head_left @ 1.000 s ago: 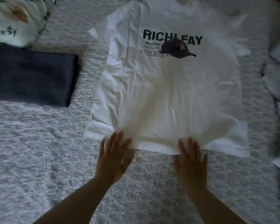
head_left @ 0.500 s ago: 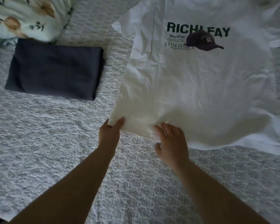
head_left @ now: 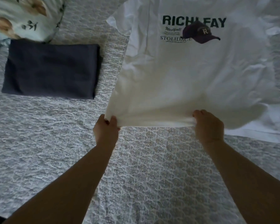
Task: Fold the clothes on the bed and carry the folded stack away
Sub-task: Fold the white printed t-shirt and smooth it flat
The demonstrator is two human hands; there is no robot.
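A white T-shirt (head_left: 192, 75) with green lettering and a printed dark cap lies spread face up on the bed, its hem toward me. My left hand (head_left: 106, 130) pinches the hem's near left corner between thumb and fingers. Along the middle of the hem, my right hand (head_left: 208, 125) grips a bunch of the fabric with curled fingers. The cloth between the two hands is pulled taut. A folded dark navy garment (head_left: 52, 70) lies flat to the left of the shirt.
The bed is covered by a grey textured quilt (head_left: 144, 167). A floral pillow (head_left: 19, 18) sits at the far left, touching the navy garment's far edge.
Both hands went from lying flat at the hem to gripping it. The left hand took the left corner, the right hand bunched the middle, and the hem is now stretched between them.
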